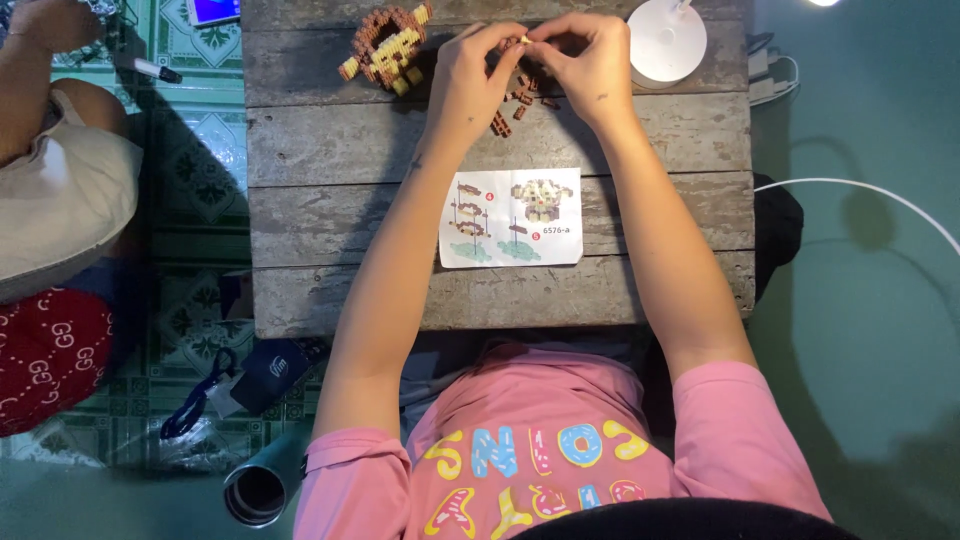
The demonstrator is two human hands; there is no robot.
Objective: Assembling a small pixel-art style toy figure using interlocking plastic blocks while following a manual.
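Head view, hands: left hand [478, 62] and right hand [590, 55] meet fingertip to fingertip, both pinching a tiny pale brick [523, 39] above loose brown bricks [515, 98].
Technique: judged best to align studs squarely and press gently.
Bench: weathered plank bench [330, 140]; brick figure [385, 45], instruction sheet [511, 217], white lamp base [667, 40].
Room: patterned floor tiles [195, 150]; another person at left.

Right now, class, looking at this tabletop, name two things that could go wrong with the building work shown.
The left hand and right hand pinch a tiny pale piece above the loose brown bricks; it could slip and get lost among them or in the table gaps. A forearm could also nudge the instruction sheet toward the edge.
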